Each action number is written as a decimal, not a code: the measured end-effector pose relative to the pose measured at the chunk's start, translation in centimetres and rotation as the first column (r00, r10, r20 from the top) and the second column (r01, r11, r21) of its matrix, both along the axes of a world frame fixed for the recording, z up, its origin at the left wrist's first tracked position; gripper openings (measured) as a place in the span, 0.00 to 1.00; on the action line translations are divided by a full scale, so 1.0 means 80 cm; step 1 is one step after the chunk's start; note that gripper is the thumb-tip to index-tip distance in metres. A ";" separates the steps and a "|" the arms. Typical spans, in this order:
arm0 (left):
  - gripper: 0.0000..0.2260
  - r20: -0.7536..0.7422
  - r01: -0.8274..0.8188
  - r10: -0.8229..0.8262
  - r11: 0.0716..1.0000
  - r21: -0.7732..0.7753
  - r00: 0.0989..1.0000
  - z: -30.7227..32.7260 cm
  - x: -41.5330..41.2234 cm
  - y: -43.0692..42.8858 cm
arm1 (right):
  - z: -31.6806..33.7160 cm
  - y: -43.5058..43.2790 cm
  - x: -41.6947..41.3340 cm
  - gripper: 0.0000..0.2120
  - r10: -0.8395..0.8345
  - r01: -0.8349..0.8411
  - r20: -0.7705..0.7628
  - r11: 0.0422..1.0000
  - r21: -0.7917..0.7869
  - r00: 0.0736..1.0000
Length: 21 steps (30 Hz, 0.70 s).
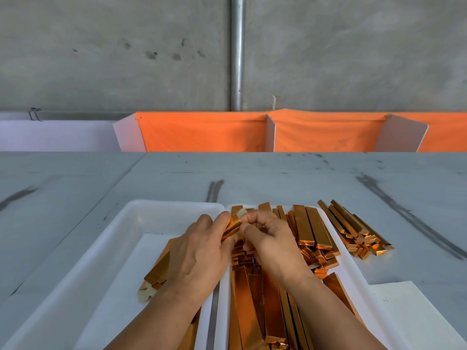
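Observation:
Both hands meet over the gap between two white trays and hold one gold foil box. My left hand grips its body from the left. My right hand pinches its far end with curled fingers, where a pale flap shows. The right tray is heaped with several long gold boxes. The left tray carries a white sheet and a flat gold box blank lying partly under my left wrist.
Another bundle of gold boxes lies on the grey table right of the trays. A white paper sheet sits at the near right. Orange cloth with white dividers lines the table's far edge, below a concrete wall with a metal pipe.

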<state>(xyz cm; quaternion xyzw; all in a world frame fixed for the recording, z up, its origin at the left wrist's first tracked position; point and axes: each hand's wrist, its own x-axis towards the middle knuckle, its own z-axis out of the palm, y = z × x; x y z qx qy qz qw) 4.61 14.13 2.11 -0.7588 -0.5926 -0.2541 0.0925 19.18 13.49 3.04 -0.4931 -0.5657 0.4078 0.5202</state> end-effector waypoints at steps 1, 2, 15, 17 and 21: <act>0.19 -0.008 -0.008 0.008 1.000 0.005 1.000 0.000 -0.001 0.001 | 0.000 0.000 0.000 0.07 -0.003 0.003 0.003 1.000 0.004 1.000; 0.20 -0.013 -0.012 0.012 1.000 0.007 1.000 -0.001 -0.001 0.002 | 0.000 0.000 0.000 0.08 -0.007 0.007 0.003 1.000 0.008 1.000; 0.25 0.010 0.068 -0.068 0.997 -0.036 0.998 -0.007 0.000 0.004 | 0.002 0.004 0.002 0.07 -0.152 0.154 -0.036 0.986 0.066 0.988; 0.25 0.016 0.071 -0.070 0.997 -0.037 0.997 -0.007 0.000 0.004 | 0.001 0.003 0.003 0.10 -0.144 0.146 -0.029 0.986 0.078 0.989; 0.25 0.031 0.075 -0.074 0.997 -0.032 0.997 -0.008 0.000 0.002 | 0.000 0.003 0.001 0.13 -0.140 0.141 -0.021 0.986 0.092 0.990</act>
